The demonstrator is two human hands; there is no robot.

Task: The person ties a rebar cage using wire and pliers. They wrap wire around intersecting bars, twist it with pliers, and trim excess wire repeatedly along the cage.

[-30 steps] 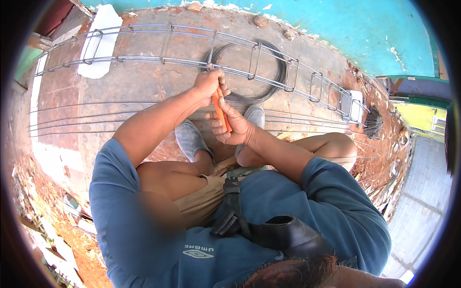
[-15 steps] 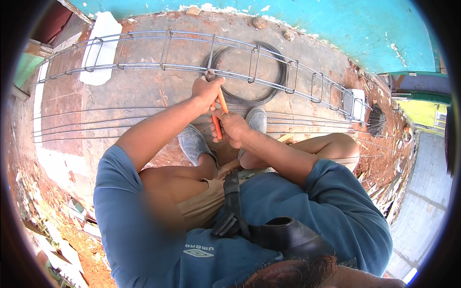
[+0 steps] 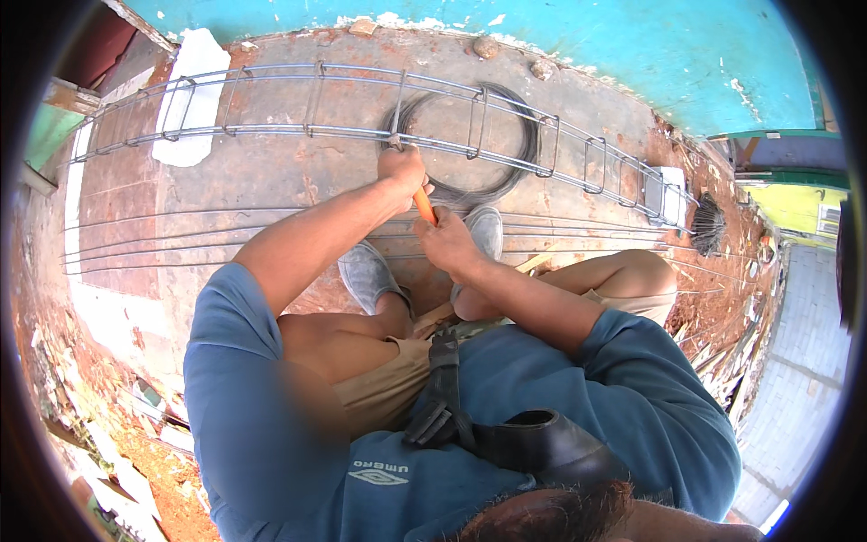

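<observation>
A long steel rebar cage (image 3: 352, 133) with square stirrups stretches across the floor in front of me. My left hand (image 3: 402, 169) is closed round the upper part of pincers with orange handles (image 3: 424, 206), right at the cage's near bar. The pincers' head shows only as a small grey piece above my fist, touching or nearly touching the joint of bar and stirrup. Lower down, my right hand (image 3: 446, 244) wraps the handle ends. Any tie wire at the joint is too small to make out.
Behind the cage lies a coil of dark wire (image 3: 533, 135). Loose rebars (image 3: 190, 239) run between the cage and my feet. A white sheet (image 3: 188, 108) lies under the cage's left part, a pale block (image 3: 666, 194) by its right end. A turquoise wall (image 3: 578, 45) stands beyond.
The two orange handles were spread apart; now they look brought together, with just one showing between my hands. My left hand has shifted slightly right and nearer to me.
</observation>
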